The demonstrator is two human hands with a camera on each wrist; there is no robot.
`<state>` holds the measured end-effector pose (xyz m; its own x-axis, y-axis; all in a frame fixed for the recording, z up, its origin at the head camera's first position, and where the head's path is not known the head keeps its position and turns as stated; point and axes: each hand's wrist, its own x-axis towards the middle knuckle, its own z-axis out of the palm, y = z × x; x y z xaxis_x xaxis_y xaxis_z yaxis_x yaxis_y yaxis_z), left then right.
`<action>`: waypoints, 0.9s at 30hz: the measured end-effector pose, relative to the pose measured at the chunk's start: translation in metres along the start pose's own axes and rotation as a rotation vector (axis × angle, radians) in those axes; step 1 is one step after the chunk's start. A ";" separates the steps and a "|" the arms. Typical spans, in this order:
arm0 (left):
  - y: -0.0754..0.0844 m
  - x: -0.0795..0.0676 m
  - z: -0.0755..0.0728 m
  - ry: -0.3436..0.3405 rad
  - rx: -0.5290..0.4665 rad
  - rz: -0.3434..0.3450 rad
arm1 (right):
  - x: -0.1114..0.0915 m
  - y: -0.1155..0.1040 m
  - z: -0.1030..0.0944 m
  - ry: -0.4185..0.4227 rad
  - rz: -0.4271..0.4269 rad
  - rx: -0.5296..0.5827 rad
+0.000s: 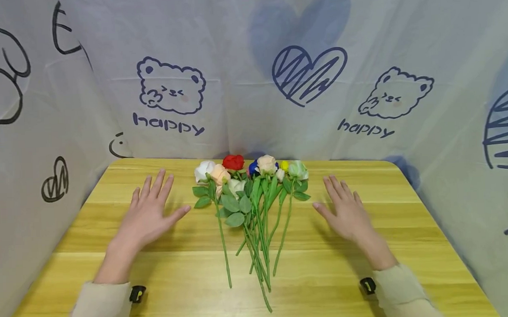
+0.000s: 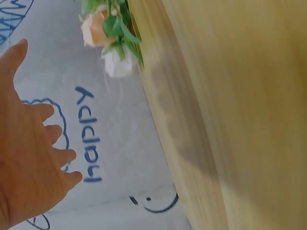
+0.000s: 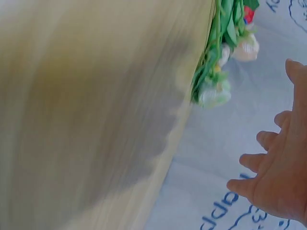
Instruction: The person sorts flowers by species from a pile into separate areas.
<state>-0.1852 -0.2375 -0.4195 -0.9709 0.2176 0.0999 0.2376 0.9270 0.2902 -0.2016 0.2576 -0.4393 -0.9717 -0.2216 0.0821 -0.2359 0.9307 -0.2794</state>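
A loose bunch of artificial flowers lies on the wooden table between the two hands, blooms toward the back. Among them are a white rose (image 1: 204,171), a red rose (image 1: 233,162), a peach rose (image 1: 220,174), a cream rose (image 1: 267,164) and a pale green rose (image 1: 298,169); their green stems (image 1: 263,251) overlap toward the front. Left of the bunch, the left hand (image 1: 148,211) is held palm down with fingers spread, touching no flower. On the other side the right hand (image 1: 344,209) has its fingers extended, also apart from the flowers. Both hands cast shadows on the tabletop.
The light wooden table (image 1: 190,263) has rounded back corners. A pale fabric curtain (image 1: 244,112) with drawn bears, hearts and lettering stands behind it and along both sides. Small black devices show at the left cuff (image 1: 137,294) and the right cuff (image 1: 367,285).
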 end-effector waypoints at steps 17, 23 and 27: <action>0.048 0.018 0.038 -0.057 0.078 0.211 | 0.000 -0.045 0.035 -0.109 -0.185 0.008; 0.063 0.019 0.051 -0.089 0.123 0.271 | -0.003 -0.055 0.039 -0.191 -0.226 0.048; 0.073 0.017 0.058 -0.149 0.118 0.281 | -0.002 -0.060 0.043 -0.224 -0.252 0.068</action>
<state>-0.1864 -0.1485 -0.4520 -0.8635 0.5041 0.0178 0.5003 0.8513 0.1580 -0.1864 0.1894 -0.4637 -0.8597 -0.5080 -0.0537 -0.4624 0.8185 -0.3411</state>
